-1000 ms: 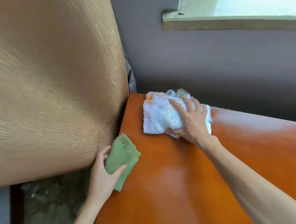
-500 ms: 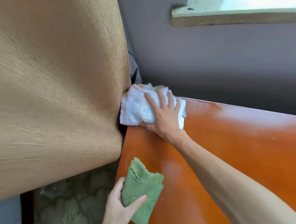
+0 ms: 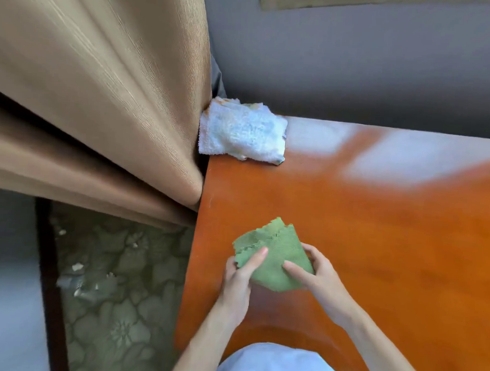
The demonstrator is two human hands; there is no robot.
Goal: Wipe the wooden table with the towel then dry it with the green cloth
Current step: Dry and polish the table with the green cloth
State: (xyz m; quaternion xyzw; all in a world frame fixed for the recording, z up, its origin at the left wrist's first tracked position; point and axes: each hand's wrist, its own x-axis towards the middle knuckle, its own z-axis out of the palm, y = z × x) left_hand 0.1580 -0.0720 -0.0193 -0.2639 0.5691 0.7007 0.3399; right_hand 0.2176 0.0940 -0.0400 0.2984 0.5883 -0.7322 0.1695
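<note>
At the left hangs a brown curtain (image 3: 100, 98), and under it a floor with flower pattern (image 3: 112, 306) is visible. The white towel (image 3: 242, 131) lies folded at the far left corner of the wooden table (image 3: 391, 249), touching the curtain, with no hand on it. Near the front edge, the left hand (image 3: 237, 281) and the right hand (image 3: 320, 277) both pinch the green cloth (image 3: 274, 257) between thumb and fingers, just over the table surface.

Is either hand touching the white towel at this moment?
No: the white towel lies alone at the table's far corner, while the left hand and right hand hold the green cloth.
</note>
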